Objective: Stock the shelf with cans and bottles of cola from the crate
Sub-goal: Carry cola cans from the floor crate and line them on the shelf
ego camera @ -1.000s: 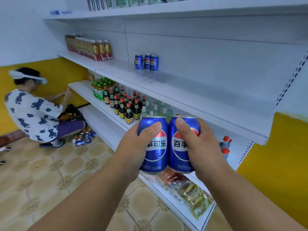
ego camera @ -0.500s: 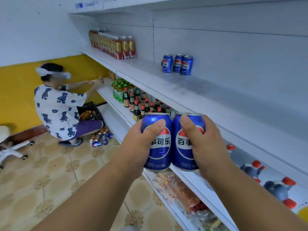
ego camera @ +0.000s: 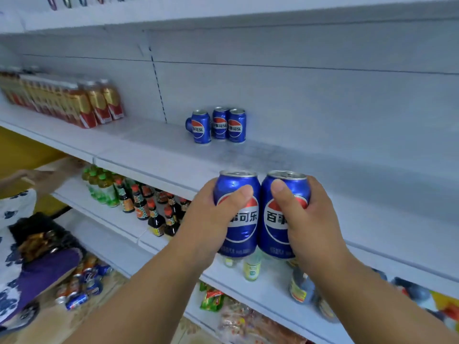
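My left hand (ego camera: 206, 219) grips a blue cola can (ego camera: 242, 227), and my right hand (ego camera: 313, 219) grips a second blue cola can (ego camera: 275, 219). Both cans are upright, side by side and touching, just in front of the white shelf's (ego camera: 149, 147) front edge. Three more blue cola cans (ego camera: 218, 125) stand in a short row at the back of that same shelf, above and slightly left of my hands. No crate is in view.
Red and gold drink cartons (ego camera: 69, 103) fill the shelf's left end. On the shelf below stand green bottles (ego camera: 101, 184) and dark sauce bottles (ego camera: 154, 209). A crouching person (ego camera: 15, 244) is at the left, with loose cans (ego camera: 79, 286) on the floor.
The view has closed in on the shelf and turned right. Both cans have risen toward the shelf's front edge, still held together. The crouching person has slid to the left border.
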